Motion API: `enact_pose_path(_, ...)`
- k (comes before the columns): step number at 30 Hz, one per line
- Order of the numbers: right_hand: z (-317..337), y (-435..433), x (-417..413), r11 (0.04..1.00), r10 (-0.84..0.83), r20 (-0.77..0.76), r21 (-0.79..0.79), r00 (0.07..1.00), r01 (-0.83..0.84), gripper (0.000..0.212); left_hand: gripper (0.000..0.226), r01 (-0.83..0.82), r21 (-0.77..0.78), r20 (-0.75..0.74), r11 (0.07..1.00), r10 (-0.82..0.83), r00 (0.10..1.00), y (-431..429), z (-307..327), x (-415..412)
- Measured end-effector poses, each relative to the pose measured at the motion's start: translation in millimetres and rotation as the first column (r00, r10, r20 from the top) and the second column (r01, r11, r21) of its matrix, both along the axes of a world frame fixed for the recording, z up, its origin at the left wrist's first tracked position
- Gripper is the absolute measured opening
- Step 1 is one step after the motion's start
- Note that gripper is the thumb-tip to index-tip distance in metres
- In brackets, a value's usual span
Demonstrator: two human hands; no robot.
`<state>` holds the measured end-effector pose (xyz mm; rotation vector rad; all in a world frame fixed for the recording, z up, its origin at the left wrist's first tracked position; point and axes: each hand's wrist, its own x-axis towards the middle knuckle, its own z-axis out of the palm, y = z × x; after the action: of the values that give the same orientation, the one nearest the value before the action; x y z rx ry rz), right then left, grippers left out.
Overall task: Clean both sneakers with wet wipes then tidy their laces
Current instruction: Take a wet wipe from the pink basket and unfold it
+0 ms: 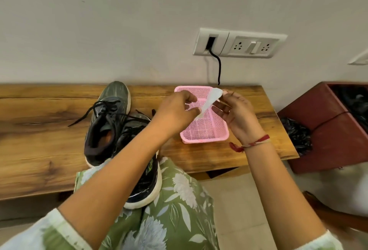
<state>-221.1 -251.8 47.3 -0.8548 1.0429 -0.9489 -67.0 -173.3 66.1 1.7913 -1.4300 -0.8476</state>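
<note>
You had the nearer sneaker [148,182] lying over the front edge of the bench [39,150], partly on your lap, so a shift of your knee could have tipped it to the floor. The farther sneaker [111,110] stood just beside it, and their loose laces might have snagged together. Your left hand [175,110] and right hand [239,110] each pinched an end of the wet wipe [211,98] above the pink basket [203,140]. Pulled too hard, it could have torn. You had one bench, two sneakers, one basket and one wipe.
</note>
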Motion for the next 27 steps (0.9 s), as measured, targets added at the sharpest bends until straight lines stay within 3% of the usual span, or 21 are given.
enact_pose_path(4, 14.9, 28.0, 5.1, 1.000, 0.012, 0.022, -0.029, 1.000, -0.011, 0.013, 0.040, -0.011, 0.049, -0.124, 0.999, 0.017, 0.992, -1.8, -4.3, -15.7)
enact_pose_path(8, 19.2, 51.3, 13.5, 0.990, 0.005, -0.060, -0.137, 0.998, -0.013, 0.017, 0.022, -0.093, 0.022, -0.399, 0.995, 0.094, 0.912, 8.0, -10.6, -26.8)
enact_pose_path(11, 14.3, 62.2, 20.7, 0.966, 0.002, -0.154, -0.254, 0.988, -0.041, 0.011, 0.018, -0.131, 0.095, -0.727, 0.987, 0.159, 0.668, 18.4, -14.7, -32.4)
enact_pose_path(13, 8.2, 66.7, 24.1, 0.958, -0.007, -0.213, -0.282, 0.977, -0.055, 0.008, 0.022, -0.141, 0.172, -0.851, 0.975, 0.219, 0.477, 23.3, -17.9, -33.7)
enact_pose_path(16, 3.3, 69.9, 26.7, 0.962, -0.013, -0.252, -0.267, 0.968, -0.056, 0.010, 0.024, -0.155, 0.258, -0.923, 0.954, 0.290, 0.253, 26.3, -25.1, -30.9)
enact_pose_path(20, 1.2, 70.7, 27.9, 0.970, 0.016, -0.280, -0.230, 0.960, -0.083, 0.016, 0.023, -0.164, 0.308, -0.944, 0.937, 0.322, 0.073, 30.9, -33.1, -28.0)
enact_pose_path(23, -1.2, 72.1, 27.3, 0.957, 0.029, -0.370, -0.259, 0.928, -0.133, 0.010, 0.028, -0.179, 0.314, -0.947, 0.932, 0.320, 0.004, 32.7, -36.5, -28.6)
enact_pose_path(27, -8.9, 71.6, 27.0, 0.910, -0.024, -0.530, -0.363, 0.848, -0.201, 0.021, 0.030, -0.188, 0.348, -0.937, 0.919, 0.346, -0.046, 34.0, -40.1, -31.0)
